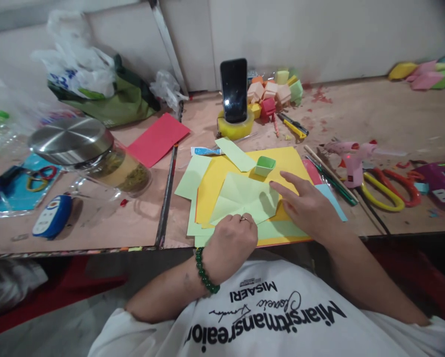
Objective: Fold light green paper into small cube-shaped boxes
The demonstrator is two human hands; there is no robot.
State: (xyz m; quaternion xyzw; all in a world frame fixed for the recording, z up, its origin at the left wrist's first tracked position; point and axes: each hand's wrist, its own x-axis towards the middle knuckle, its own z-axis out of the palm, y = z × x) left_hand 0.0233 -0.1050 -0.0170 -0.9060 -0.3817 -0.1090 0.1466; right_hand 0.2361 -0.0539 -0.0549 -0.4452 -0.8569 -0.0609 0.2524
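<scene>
My left hand (234, 244), with a ring and a green bead bracelet, is closed over the near edge of a creased light green sheet of paper (241, 196). Its fingertips are curled under, so what they hold, if anything, is hidden. My right hand (306, 206) is open above the sheet's right side, thumb and fingers apart and nothing in them. Just beyond its fingertips stands a small open green paper box (264, 166). A light green paper strip (235, 154) lies to the box's left. Yellow paper (289, 158) and more green sheets are underneath.
Behind the papers, a phone (234, 91) leans upright in a yellow tape roll (235, 126). Folded paper pieces (270, 94) lie beside it. To the right are a cutter (293, 126), pink glue gun (352, 161) and scissors (382, 193); to the left, red paper (158, 139) and a lidded glass jar (122, 168).
</scene>
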